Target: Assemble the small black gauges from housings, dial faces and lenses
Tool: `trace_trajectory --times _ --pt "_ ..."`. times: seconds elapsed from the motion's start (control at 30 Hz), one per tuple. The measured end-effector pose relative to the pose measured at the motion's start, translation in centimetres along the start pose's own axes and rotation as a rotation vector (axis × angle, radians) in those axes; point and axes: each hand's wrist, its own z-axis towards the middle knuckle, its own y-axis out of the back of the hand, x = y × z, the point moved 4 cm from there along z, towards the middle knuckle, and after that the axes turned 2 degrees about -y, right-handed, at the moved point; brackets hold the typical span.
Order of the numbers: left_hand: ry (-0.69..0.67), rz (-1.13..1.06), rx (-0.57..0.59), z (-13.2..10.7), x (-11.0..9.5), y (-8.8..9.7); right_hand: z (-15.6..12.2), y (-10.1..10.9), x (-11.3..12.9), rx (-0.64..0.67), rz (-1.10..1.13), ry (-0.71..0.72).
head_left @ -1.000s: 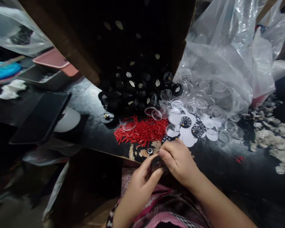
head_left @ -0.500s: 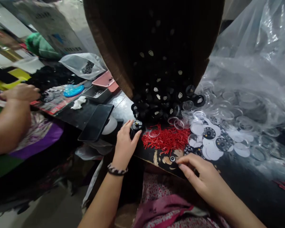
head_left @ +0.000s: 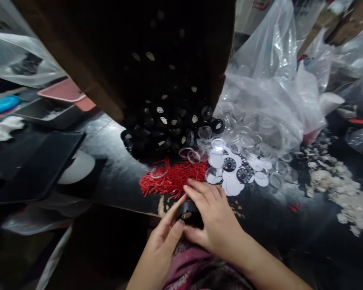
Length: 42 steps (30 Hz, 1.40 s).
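Pink plastic forms a tray (head_left: 63,89) far left of and behind the red heap (head_left: 169,179), with a grey tray (head_left: 33,114) just in front of it; nearer, left of the heap, a dark phone (head_left: 39,169) lies tilted, seemingly propped by a white rounded thing (head_left: 78,168). Behind the heap, a cardboard box (head_left: 87,76) gapes toward the person, likely so the black parts (head_left: 149,139) stay easy to reach. In front of the heap, the left hand (head_left: 161,241) curls round the left side of a black round part (head_left: 187,208), while the right hand (head_left: 216,215) grips it from the right, fingers over its top, apparently so both steady it. Right of the heap lie paper discs (head_left: 233,184), with clear rings (head_left: 248,140) behind them. Well apart, farther right, pale flat pieces (head_left: 339,181) spread loosely, perhaps to keep kinds separate.
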Motion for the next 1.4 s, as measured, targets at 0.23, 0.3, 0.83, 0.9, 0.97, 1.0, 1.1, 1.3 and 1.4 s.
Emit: trace_trajectory --times 0.23,0.3,0.83,0.9,0.97,1.0,1.1,1.3,1.4 --pt "0.123 -0.251 0.039 0.1 -1.0 -2.5 0.3 4.8 -8.0 -0.158 -0.05 -0.273" --pt "0.137 -0.287 0.112 -0.1 -1.2 -3.3 1.0 5.8 -10.9 -0.245 -0.122 -0.396" --pt "0.224 -0.418 0.157 0.3 0.2 -3.7 -0.7 8.1 -12.3 -0.505 0.197 -0.443" --pt "0.224 -0.446 0.169 0.2 0.0 -4.2 -0.9 7.9 -10.4 -0.542 0.24 -0.397" --pt "0.222 -0.473 0.176 0.0 -0.4 -4.7 -0.8 6.6 -8.4 -0.421 0.39 -0.386" --pt "0.218 -0.48 0.166 0.0 -0.6 -5.0 -0.7 5.7 -7.4 -0.327 0.483 -0.391" --pt "0.152 -0.456 0.08 0.2 -1.1 -5.3 -0.6 4.0 -5.5 -0.172 0.638 -0.39" --pt "0.049 -0.353 0.058 0.3 -0.8 -5.3 -0.2 3.7 -3.7 -0.231 0.531 -0.34" --pt "0.037 -0.299 0.07 0.0 -0.6 -5.5 0.1 3.1 -2.7 -0.196 0.489 -0.305"
